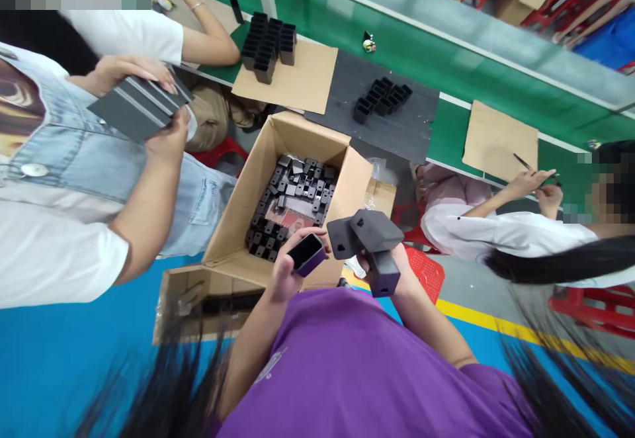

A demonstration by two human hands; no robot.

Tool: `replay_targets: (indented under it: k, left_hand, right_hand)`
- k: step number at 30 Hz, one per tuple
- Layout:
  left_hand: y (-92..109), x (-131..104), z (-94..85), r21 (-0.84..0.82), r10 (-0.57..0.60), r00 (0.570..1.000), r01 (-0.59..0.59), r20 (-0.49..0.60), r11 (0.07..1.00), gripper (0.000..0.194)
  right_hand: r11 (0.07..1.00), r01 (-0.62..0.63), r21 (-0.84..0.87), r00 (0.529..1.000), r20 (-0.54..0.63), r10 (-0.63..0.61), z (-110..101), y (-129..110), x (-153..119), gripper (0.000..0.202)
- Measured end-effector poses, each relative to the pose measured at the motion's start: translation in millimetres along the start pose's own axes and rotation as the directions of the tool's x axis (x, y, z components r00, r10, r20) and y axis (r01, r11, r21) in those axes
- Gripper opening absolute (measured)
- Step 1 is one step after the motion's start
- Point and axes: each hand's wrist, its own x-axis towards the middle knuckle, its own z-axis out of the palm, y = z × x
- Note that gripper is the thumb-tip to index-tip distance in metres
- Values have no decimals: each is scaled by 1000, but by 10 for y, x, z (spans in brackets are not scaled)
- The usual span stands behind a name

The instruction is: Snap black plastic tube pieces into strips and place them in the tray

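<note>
In my left hand (288, 266) is a black rectangular case (306, 254), its hollow opening facing up. My right hand (399, 266) holds several black cases (376, 229) bunched together at different angles, most of its fingers hidden beneath them. Both hands are in front of the purple shirt, a short gap apart. Just beyond them stands an open cardboard box (238, 210) with many small black cases (310, 183) inside, some standing in rows along its sides.
A person at left holds a stack of dark panels (143, 104). Black cases (381, 97) stand on the dark mat (337, 120) and on cardboard (317, 81). Another person sits at the bench on the right. A red stool (426, 272) is beside my right arm.
</note>
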Motion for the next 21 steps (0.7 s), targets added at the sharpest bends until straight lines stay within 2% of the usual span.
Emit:
replay_targets:
  k: [2,6,8,10,14,16,18,19,21]
  left_hand:
    - [65,60,14,69,-49,999,50,-20,996,67]
    - [163,174,-6,189,-241,969,246,-53,951,32]
    - [160,206,-24,227,-313,949,315,-42,922,25]
    - [123,220,-47,295,-348,938,336,-16,894,26]
    - [53,255,-117,549,-369,923,253,110,797,39]
    - [85,302,-138,628,-388,907,209,162,750,56]
    - [182,367,-122,677,-433,873,180,225,714,72]
    - [248,400,-98,719,-477,836,154,270,677,79]
    - [384,457,-26,821,-583,733,60,350,568,84]
  right_hand:
    - [999,12,-44,999,-45,-14,-20,-41,-71,37]
    - [956,188,-225,981,-9,-196,-57,-168,-166,27]
    - [905,267,-330,963,66,-260,-87,-235,-207,25]
    - [860,315,-400,949,161,-273,-120,-301,-253,25]
    - [775,385,-501,901,384,-199,-175,-451,-320,29]
    - [680,453,-576,855,497,-148,-187,-539,-324,28]
    - [518,543,-661,802,592,-85,-175,-627,-310,27]
    - [426,586,-689,774,632,-43,-158,-668,-301,27]
    - [280,661,-697,714,698,50,-103,-733,-284,28]
